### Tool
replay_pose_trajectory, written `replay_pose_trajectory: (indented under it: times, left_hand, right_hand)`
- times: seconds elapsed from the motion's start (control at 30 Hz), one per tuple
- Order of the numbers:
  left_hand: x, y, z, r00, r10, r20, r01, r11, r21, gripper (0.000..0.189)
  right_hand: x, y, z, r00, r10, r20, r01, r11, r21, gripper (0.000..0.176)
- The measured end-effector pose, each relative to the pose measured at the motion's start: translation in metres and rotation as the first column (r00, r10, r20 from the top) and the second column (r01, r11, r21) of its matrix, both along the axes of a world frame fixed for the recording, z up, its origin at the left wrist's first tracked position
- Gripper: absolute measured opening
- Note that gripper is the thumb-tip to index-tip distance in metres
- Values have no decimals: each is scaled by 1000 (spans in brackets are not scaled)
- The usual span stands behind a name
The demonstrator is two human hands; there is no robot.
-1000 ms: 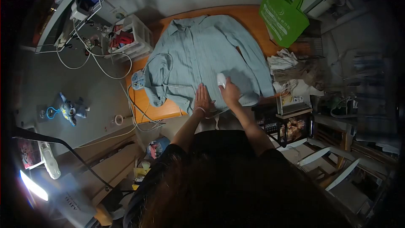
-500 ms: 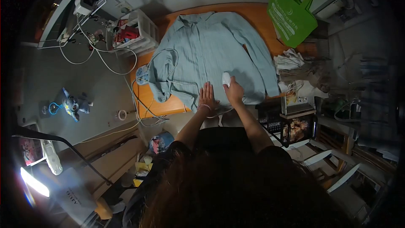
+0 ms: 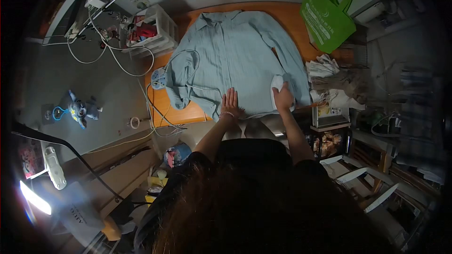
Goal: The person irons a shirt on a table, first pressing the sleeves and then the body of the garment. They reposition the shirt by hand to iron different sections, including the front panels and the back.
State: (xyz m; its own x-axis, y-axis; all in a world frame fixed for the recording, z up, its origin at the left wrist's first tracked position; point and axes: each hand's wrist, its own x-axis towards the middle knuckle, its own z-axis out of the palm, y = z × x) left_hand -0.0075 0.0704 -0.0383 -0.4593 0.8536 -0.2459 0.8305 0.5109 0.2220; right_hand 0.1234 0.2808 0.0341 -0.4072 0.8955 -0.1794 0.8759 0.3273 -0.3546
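A light blue long-sleeved shirt (image 3: 245, 56) lies spread on the orange wooden table (image 3: 188, 116), its collar at the far side. My left hand (image 3: 231, 104) rests flat on the lower front near the hem, fingers stretched out. In my right hand (image 3: 284, 98) is a small white handheld iron (image 3: 276, 84), on the shirt's lower right part beside the sleeve. A pale cord (image 3: 205, 91) runs over the left sleeve towards my left hand. At the table's left edge, a blue and white power strip (image 3: 158, 79) sits by the shirt's sleeve.
A green bag (image 3: 327, 16) stands at the back right, with folded cloths (image 3: 322, 67) below it. To the left are a white plastic drawer box (image 3: 162, 30), hanging loops of cable (image 3: 113, 61) and a blue plush toy (image 3: 80, 109). A lit lamp (image 3: 35, 197) shines at lower left.
My right hand has moved the iron to the right across the shirt's lower part, towards the right sleeve. My left hand stays flat near the hem.
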Motion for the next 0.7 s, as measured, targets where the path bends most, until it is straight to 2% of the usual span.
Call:
replay_pose_trajectory:
  times: [0.1, 0.33, 0.43, 0.5, 0.6, 0.63, 0.7]
  left_hand:
    - [-2, 1, 0, 1000, 0, 4, 0, 1000, -31, 100]
    - [-2, 0, -1, 1000, -12, 5, 12, 999, -48, 101]
    - [-2, 1, 0, 1000, -8, -11, 8, 999, -31, 101]
    - [1, 2, 7, 1000, 11, 3, -11, 1000, -15, 100]
    - [4, -3, 6, 999, 33, 4, -33, 999, 37, 99]
    - [5, -4, 2, 999, 38, -8, -37, 996, 81, 99]
    - [6, -6, -3, 1000, 25, 0, -24, 995, 92, 98]
  right_hand:
    - [4, 6, 0, 995, -53, -83, 51, 998, -21, 62]
    - [2, 3, -3, 993, -72, -94, 69, 997, -41, 59]
    - [-12, -28, -3, 993, -67, -98, 71, 997, 39, 55]
    - [-24, -50, 3, 991, -3, -131, 3, 1000, -1, 47]
    - [-44, -74, 18, 993, 52, -106, -64, 992, -106, 45]
    - [-47, -80, 8, 984, 108, -143, -113, 993, -27, 48]
    - [-53, -88, -2, 985, 99, -140, -105, 994, -37, 46]
